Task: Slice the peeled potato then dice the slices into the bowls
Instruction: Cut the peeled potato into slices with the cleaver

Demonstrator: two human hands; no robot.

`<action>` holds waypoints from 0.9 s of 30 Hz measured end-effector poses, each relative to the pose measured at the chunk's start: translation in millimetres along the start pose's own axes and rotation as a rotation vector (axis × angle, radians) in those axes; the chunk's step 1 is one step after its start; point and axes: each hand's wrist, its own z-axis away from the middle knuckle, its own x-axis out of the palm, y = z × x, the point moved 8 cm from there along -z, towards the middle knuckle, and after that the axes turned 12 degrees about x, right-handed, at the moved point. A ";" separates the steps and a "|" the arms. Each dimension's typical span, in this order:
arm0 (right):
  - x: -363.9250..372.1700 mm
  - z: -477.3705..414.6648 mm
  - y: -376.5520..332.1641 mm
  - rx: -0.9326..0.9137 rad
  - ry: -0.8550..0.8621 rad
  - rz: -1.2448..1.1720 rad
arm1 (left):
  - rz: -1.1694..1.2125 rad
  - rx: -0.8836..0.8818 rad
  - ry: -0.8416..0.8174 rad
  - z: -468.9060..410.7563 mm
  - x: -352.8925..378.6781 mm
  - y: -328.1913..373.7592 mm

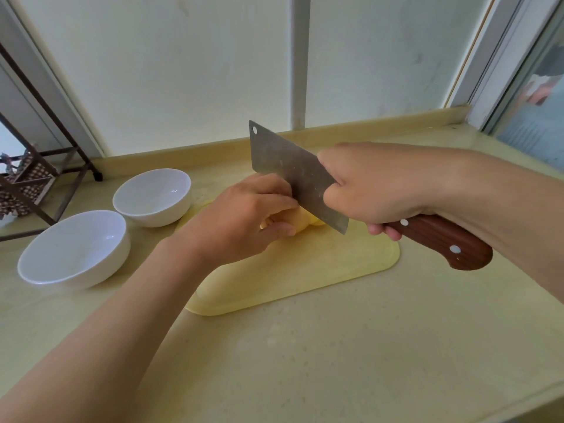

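Potato [302, 221] pale yellow, peeled, mostly hidden; left grip [244, 216] holds it, right grip [366, 187] clasps cleaver [288, 166].

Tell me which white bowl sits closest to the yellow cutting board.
The rear round white bowl, right beside the yellow plastic cutting board's far corner; the other white bowl sits farther left, nearer the camera.

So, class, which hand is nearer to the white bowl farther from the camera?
Left. The left hand grips the potato just right of that bowl; the right hand holds the cleaver farther right, beyond the left hand.
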 end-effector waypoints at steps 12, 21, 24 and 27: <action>3.4 -9.6 -9.0 -0.010 -0.013 0.054 | 0.023 -0.023 0.061 2.7 -5.4 -5.5; 52.9 -29.9 -2.7 0.056 -0.088 0.025 | 0.074 -0.015 0.068 1.3 -1.8 -5.8; 52.5 -29.3 1.1 0.063 -0.075 0.001 | 0.064 -0.029 0.088 2.2 -3.9 -8.5; 51.3 -28.5 1.5 0.061 -0.078 -0.007 | 0.060 -0.027 0.091 2.7 -3.6 -7.0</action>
